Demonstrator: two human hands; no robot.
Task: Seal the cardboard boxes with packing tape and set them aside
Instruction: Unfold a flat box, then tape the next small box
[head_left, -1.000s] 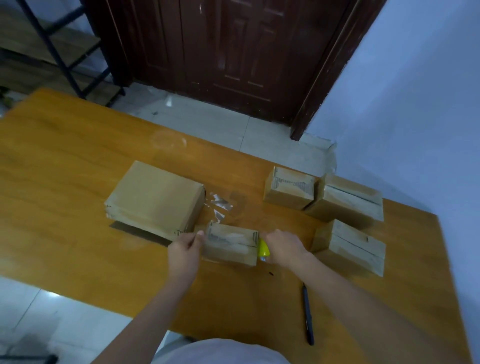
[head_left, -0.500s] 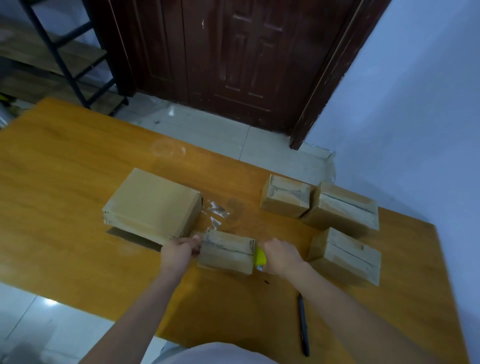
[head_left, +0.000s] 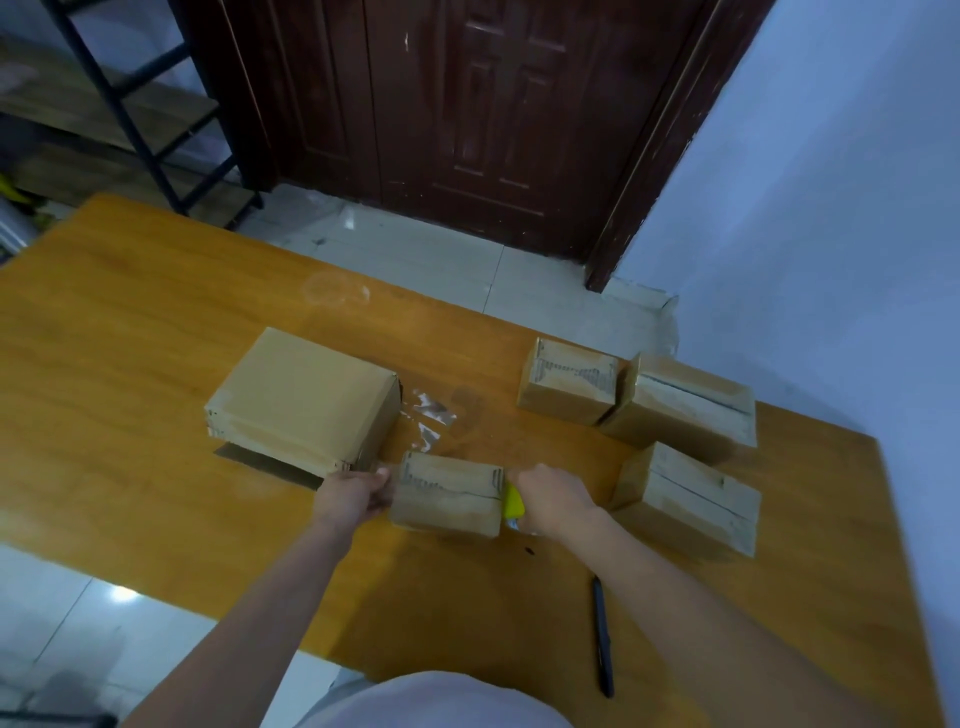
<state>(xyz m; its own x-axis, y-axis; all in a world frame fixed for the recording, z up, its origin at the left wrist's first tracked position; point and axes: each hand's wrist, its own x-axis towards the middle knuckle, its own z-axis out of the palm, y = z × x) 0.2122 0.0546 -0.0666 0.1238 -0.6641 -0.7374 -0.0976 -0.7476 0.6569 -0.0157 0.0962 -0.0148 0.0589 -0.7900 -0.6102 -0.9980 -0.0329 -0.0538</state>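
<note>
little is shifting since a second ago: both hands are staying put. left hand (head_left: 353, 496) is gripping the small box (head_left: 447, 493) end to steady it; right hand (head_left: 553, 499) is clutching a yellow cutter (head_left: 513, 505) at the opposite end, likely trimming tape. three boxes (head_left: 685, 400) are waiting beyond the right hand on the table (head_left: 130, 322).
</note>
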